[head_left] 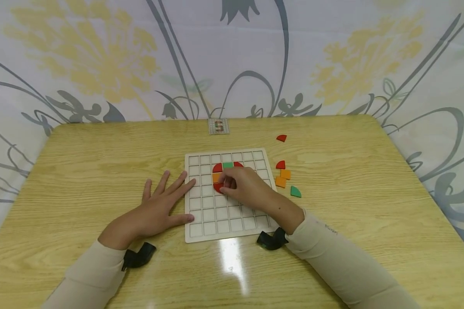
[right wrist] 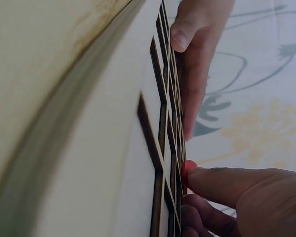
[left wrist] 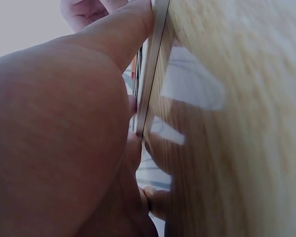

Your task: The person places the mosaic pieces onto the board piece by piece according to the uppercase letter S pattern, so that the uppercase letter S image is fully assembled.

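A white grid board lies on the table. My right hand is over its middle, thumb and fingers curled together at a red quarter-circle tile. In the right wrist view the thumb tip presses against this red tile, close on the grid. Around it on the board sit another red quarter-circle, a green square, an orange square and a red tile partly covered by the hand. My left hand lies with fingers spread, thumb and fingertips on the board's left edge.
Right of the board lie two red quarter-circles, two orange squares and a green quarter-circle. A small card with a coloured S-shaped pattern rests at the table's back edge. Patterned cloth hangs behind.
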{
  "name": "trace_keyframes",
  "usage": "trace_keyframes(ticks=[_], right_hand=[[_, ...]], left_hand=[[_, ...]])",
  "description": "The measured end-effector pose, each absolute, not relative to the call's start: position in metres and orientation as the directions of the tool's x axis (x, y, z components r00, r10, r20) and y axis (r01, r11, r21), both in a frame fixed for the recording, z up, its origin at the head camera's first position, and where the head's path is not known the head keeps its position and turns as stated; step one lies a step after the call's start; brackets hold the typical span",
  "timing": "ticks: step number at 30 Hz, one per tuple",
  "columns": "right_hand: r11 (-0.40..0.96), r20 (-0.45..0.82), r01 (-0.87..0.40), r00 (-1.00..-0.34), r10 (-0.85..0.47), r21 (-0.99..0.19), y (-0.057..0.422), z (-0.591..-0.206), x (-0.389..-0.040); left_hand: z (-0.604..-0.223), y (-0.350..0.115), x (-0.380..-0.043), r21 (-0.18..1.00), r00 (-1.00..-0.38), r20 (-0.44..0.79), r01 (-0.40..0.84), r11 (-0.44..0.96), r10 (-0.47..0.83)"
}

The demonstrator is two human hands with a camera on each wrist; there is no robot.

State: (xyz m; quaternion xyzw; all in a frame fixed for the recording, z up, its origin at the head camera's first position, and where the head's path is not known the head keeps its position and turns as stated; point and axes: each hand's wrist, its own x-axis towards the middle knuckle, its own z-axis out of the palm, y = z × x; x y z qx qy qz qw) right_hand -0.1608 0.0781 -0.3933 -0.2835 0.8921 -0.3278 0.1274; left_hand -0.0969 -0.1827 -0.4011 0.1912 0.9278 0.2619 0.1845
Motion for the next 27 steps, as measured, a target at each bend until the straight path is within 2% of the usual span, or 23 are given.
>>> trace_keyframes(ticks=[9,27], right_hand=[[0.656,-0.035,-0.453,-0.807,-0.59,-0.603,0.0765,-0.3934,-0.1591],[0.663,-0.029,-0.468,-0.805,-0.593,-0.584,0.0781,-0.3909,-0.1582]], left_hand=[[-0.401,-0.1827,-0.0965,0.555,-0.859,-0.247,0.255,0.792,0.449],[-0.3991,-0.1816,-0.0968,0.547,-0.857,-0.249,0.26,0.796,0.451]])
